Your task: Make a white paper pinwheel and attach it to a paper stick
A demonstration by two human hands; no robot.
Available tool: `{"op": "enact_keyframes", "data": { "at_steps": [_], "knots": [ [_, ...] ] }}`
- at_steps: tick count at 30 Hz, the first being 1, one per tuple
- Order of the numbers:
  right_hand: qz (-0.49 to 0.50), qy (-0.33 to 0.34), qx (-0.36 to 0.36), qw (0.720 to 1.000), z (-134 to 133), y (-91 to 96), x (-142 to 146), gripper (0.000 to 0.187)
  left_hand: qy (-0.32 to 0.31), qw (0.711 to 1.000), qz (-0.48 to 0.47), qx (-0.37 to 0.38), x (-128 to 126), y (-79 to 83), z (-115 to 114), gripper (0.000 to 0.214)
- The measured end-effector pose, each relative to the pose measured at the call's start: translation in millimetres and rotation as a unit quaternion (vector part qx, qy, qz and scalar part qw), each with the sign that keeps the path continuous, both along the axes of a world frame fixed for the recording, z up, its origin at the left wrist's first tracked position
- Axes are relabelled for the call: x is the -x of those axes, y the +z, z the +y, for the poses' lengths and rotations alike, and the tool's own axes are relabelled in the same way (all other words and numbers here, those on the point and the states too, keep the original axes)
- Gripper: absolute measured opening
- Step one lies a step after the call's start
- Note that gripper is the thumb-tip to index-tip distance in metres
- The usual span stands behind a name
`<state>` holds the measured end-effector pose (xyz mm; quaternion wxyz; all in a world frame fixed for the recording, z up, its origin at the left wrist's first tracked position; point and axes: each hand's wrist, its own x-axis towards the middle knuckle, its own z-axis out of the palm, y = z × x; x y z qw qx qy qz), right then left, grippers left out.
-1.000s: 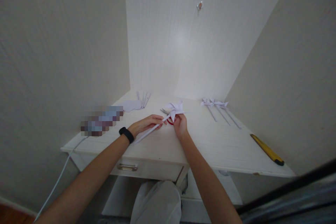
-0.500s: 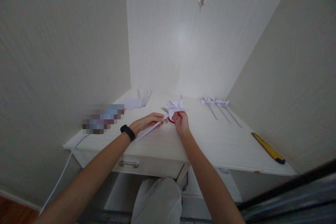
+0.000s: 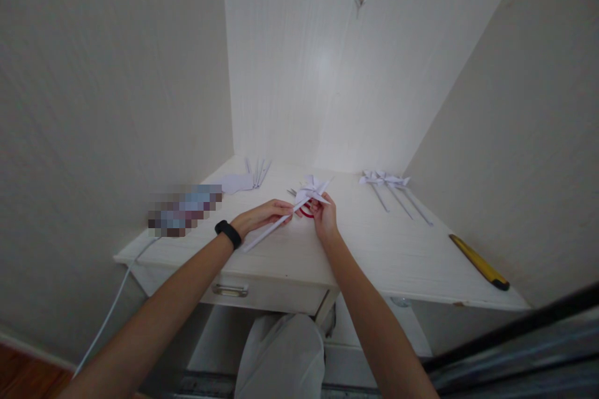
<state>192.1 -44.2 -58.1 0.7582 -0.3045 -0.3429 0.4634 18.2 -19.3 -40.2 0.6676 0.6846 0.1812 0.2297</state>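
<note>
A white paper pinwheel (image 3: 311,189) is held above the desk, its rolled paper stick (image 3: 267,234) slanting down to the lower left. My left hand (image 3: 267,215) is closed round the upper part of the stick. At the pinwheel's right side, my right hand (image 3: 324,212) pinches a paper blade between thumb and fingers. Beneath the pinwheel lie scissors (image 3: 306,211) with red handles, partly hidden by the paper and my hands; their metal tips poke out to the left.
Several finished pinwheels (image 3: 384,179) lie at the back right. Paper sticks (image 3: 257,173) and paper sheets (image 3: 236,184) rest at the back left, beside a blurred object (image 3: 185,211) with a white cable (image 3: 110,308). A yellow cutter (image 3: 480,263) lies near the right edge of the white desk (image 3: 374,262).
The pinwheel has turned, so its blades now face up more and spread differently. My right hand has shifted slightly and now grips a blade at the right. My left hand stays on the stick.
</note>
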Motion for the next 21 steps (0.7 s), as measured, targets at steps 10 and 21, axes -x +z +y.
{"op": "enact_keyframes", "data": {
  "at_steps": [10,21],
  "knots": [
    [-0.008,-0.023,0.008,1.0,-2.6,3.0,0.8,0.015,0.017,1.0,0.003,0.007,0.2,1.4,-1.5,0.018],
    [-0.008,-0.033,-0.002,0.999,-2.0,1.9,1.0,0.012,0.013,1.0,-0.005,-0.006,2.0,2.2,-4.3,0.018]
  ]
}}
